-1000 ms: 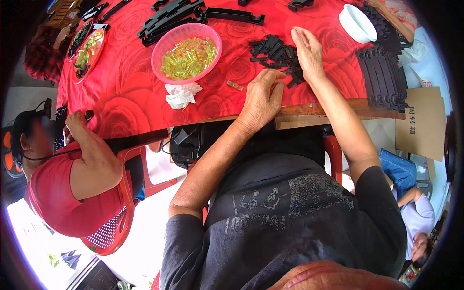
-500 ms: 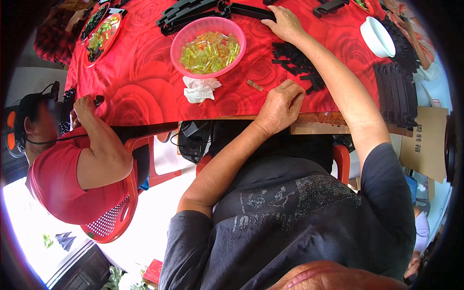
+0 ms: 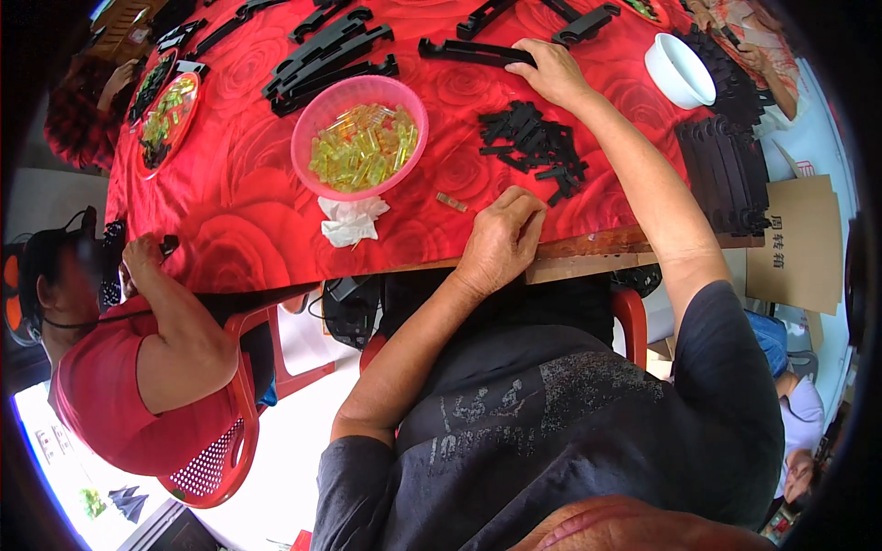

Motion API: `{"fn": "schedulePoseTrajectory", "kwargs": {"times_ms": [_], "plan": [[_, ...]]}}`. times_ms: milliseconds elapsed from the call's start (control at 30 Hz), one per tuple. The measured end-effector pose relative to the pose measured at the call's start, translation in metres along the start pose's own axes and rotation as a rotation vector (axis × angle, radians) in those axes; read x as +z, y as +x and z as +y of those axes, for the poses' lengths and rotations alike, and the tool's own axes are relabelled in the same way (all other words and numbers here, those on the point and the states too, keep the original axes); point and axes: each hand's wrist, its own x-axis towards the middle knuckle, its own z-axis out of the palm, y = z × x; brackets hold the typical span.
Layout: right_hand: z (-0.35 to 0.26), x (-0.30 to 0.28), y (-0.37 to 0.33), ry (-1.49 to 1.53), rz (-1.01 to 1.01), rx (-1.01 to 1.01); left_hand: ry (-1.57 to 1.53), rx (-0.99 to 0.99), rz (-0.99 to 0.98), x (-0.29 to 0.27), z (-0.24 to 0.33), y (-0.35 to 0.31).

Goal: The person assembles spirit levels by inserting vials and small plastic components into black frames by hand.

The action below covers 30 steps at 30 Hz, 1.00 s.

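My right hand (image 3: 554, 75) is stretched far over the table, its fingers closed on the right end of a long black plastic bar (image 3: 469, 51). At the table's near edge my left hand (image 3: 503, 237) is closed with curled fingers; whatever is inside them, if anything, is hidden. Between my hands lies a loose pile of small black plastic pieces (image 3: 528, 138). A small brownish strip (image 3: 451, 201) rests just left of my left hand. Further left stands a pink bowl (image 3: 297, 151) filled with clear yellow-green tubes, with a crumpled white tissue (image 3: 351, 220) in front of it.
Several long black bars (image 3: 326, 55) lie behind the bowl. On the right are a white bowl (image 3: 678, 72) and stacked black bars (image 3: 721, 170). A co-worker in a red shirt (image 3: 138, 395) sits at left, near a red-rimmed plate (image 3: 188, 119) of tubes. A cardboard box (image 3: 799, 243) stands beyond the right edge.
The view has shifted, so more of the table's far part shows. My right hand still grips the end of the black bar, and my left hand stays closed at the edge.
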Motion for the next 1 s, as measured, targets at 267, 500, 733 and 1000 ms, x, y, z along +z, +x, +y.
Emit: {"fn": "schedulePoseTrajectory", "kwargs": {"times_ms": [267,500,733,1000], "plan": [[0.033,-0.051,-0.014,0.109,-0.174,0.116,-0.026,-0.026,-0.01,0.001,0.002,0.002],[0.022,-0.078,-0.057,1.157,-0.166,0.576,-0.016,-0.008,-0.002,0.0,-0.001,0.002],[0.036,-0.086,-0.112,0.043,-0.052,0.239,-0.01,-0.035,-0.015,0.0,0.003,0.002],[0.102,-0.072,-0.047,0.312,-0.016,0.644,0.008,-0.024,-0.042,0.0,0.006,0.004]]}}
